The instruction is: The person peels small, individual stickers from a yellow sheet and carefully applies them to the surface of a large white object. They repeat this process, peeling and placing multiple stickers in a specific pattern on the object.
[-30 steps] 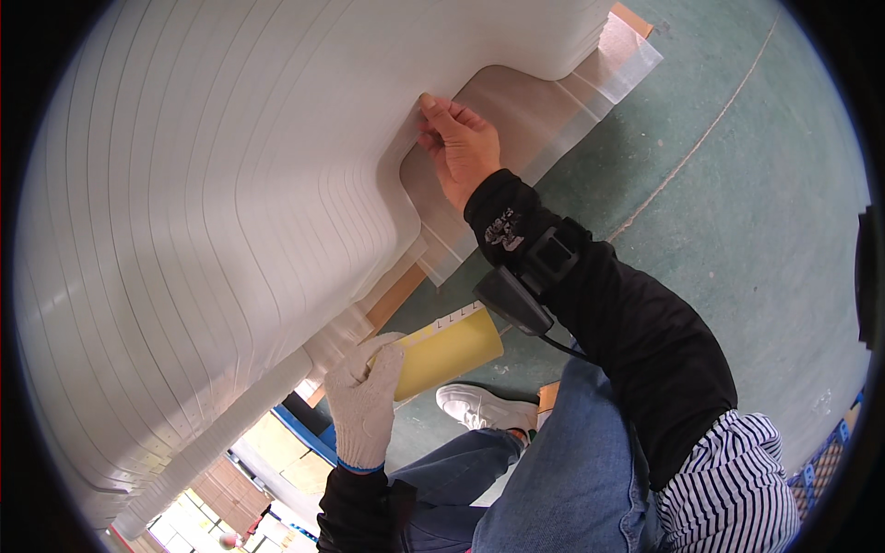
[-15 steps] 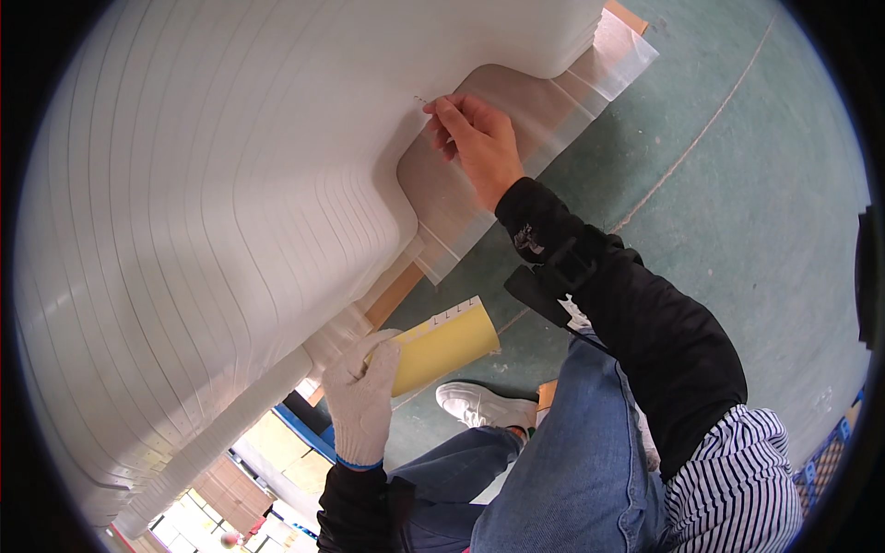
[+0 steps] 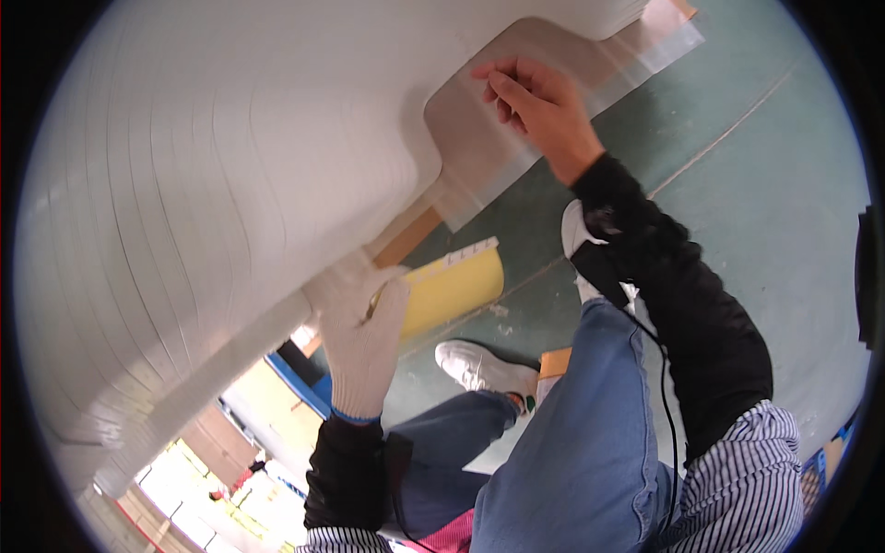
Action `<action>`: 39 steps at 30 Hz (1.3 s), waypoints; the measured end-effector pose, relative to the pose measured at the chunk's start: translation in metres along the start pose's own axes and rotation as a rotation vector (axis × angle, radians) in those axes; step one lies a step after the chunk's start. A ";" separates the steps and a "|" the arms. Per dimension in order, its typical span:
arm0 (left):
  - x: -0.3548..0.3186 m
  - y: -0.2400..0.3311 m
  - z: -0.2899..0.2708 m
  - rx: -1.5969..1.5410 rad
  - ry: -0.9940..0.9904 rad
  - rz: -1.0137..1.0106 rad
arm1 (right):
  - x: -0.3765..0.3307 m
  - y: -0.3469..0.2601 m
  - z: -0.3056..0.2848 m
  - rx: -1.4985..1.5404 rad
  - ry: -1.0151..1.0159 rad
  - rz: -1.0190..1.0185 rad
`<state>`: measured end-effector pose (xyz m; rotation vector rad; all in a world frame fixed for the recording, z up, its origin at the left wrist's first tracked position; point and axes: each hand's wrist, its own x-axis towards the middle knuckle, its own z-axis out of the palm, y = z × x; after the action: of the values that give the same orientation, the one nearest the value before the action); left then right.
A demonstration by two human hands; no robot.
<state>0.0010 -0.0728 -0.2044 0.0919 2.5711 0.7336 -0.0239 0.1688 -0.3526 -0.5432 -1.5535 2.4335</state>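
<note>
My left hand (image 3: 364, 346), in a white knit glove, is closed on a curved yellow sheet (image 3: 454, 290) with a pale strip of small dark marks along its upper edge. The sheet sticks out to the right of the glove. My bare right hand (image 3: 544, 106) is raised at the edge of a large stack of white moulded panels (image 3: 304, 147). Its index finger points left, the other fingers curl loosely, and nothing shows between them. Beneath that hand lies a grey-brown surface under clear plastic film (image 3: 489, 138).
Wooden boards (image 3: 410, 238) show under the stack's edge. My white shoes (image 3: 484, 367) stand on the green floor (image 3: 737, 212), crossed by a pale line. A thin black cable (image 3: 666, 396) hangs along my right leg. Lower left, past the stack, are a blue frame (image 3: 300, 380) and cartons.
My right hand has moved right and slightly up, its pinch by a small dark mark on the white panel loosened. The yellow sheet and left glove have risen a little in view.
</note>
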 end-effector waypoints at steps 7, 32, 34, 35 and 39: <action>-0.004 -0.002 0.003 0.006 0.030 0.030 | -0.048 -0.015 0.008 -0.424 -0.779 -0.183; -0.004 -0.008 0.000 -0.312 -0.040 -0.277 | -0.001 0.003 0.021 0.299 -0.089 0.121; -0.005 -0.007 0.001 -0.318 -0.040 -0.243 | 0.016 0.010 0.022 0.481 0.063 0.187; -0.006 -0.008 0.002 -0.323 -0.042 -0.228 | 0.022 0.011 0.025 0.513 0.107 0.206; -0.005 -0.012 0.003 -0.327 -0.032 -0.228 | 0.033 0.016 0.039 0.579 0.190 0.185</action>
<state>0.0077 -0.0830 -0.2107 -0.2855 2.3447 1.0384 -0.0695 0.1409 -0.3590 -0.7891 -0.6972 2.6967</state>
